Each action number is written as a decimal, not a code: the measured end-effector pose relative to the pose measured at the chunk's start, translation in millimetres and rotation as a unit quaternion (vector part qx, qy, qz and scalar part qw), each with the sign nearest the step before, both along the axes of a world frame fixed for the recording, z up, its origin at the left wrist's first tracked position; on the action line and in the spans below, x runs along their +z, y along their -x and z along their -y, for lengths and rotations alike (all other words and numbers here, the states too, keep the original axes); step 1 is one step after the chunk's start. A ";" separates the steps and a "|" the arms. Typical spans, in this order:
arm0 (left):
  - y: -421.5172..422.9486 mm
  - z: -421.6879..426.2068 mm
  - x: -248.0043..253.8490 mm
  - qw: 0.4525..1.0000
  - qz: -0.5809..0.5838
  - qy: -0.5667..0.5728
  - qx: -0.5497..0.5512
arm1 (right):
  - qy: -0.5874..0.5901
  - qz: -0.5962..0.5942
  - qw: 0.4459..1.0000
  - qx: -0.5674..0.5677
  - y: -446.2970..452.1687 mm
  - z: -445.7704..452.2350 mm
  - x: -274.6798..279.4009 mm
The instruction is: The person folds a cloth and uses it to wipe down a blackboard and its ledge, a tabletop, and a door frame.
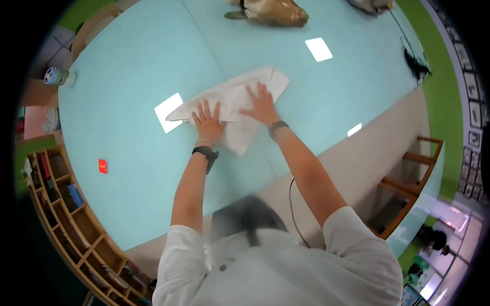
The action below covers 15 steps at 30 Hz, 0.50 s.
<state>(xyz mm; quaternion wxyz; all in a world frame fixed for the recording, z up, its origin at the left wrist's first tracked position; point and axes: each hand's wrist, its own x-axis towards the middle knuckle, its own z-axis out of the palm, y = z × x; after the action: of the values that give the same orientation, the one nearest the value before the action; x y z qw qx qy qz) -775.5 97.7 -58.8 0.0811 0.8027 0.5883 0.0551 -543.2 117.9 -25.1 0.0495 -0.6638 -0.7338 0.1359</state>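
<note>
A white cloth (232, 94) lies partly folded on the pale blue table (127, 127), with a pointed corner hanging toward me and another tip at the left. My left hand (208, 124) rests flat on its lower left part, fingers spread. Farther right, my right hand (261, 104) presses on the cloth with the fingers apart and the thumb stretched out to the left. Both palms face down, and neither hand grips anything. Dark bands circle both wrists.
A small red packet (103, 166) lies on the table at the left. A jar (59, 76) stands by the far left edge. At the back is a brown and tan bag-like object (273, 11). A wooden shelf (84, 224) stands lower left; a wooden chair (408, 188) is at the right.
</note>
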 end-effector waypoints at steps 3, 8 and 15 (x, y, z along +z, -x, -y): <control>-7.7 -66.4 -4.0 1.000 0.015 0.010 0.019 | 0.042 -0.007 0.999 -0.016 7.6 -73.3 -9.2; -18.0 -150.9 -1.1 0.999 0.006 0.035 0.032 | 0.100 0.019 0.994 -0.050 28.3 -125.8 -7.7; -11.0 -166.3 0.5 0.998 0.015 0.051 0.016 | 0.126 0.049 0.989 -0.056 33.0 -135.8 -15.6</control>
<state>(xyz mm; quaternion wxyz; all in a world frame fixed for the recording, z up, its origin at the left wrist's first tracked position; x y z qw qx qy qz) -764.5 264.0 -58.3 0.1302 0.7873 0.6015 0.0379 -576.2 253.7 -40.7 -0.0635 -0.7107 -0.6740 0.1914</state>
